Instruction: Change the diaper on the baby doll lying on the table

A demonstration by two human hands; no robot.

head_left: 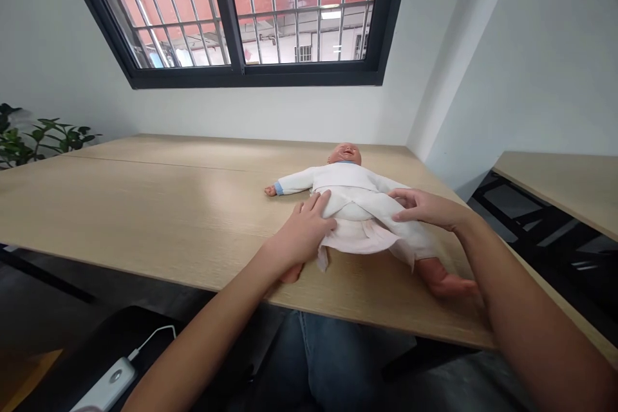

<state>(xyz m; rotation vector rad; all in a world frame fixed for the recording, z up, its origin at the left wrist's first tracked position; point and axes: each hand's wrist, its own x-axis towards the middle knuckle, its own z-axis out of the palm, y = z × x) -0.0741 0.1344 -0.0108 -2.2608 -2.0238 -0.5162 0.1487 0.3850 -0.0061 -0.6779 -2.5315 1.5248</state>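
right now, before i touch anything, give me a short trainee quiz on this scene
1. True or false: the baby doll lies on its back on the wooden table.
2. Is the left hand or the right hand nearer the doll's arm with the blue cuff?
3. What green thing shows at the far left, beyond the table?

Key: 1 true; 2 the left hand; 3 a leafy plant

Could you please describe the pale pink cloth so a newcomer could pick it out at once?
On the table below the window lies a baby doll in white. The cloth sits at its waist, between the left hand and right hand, the only pale pink piece among the white clothing.
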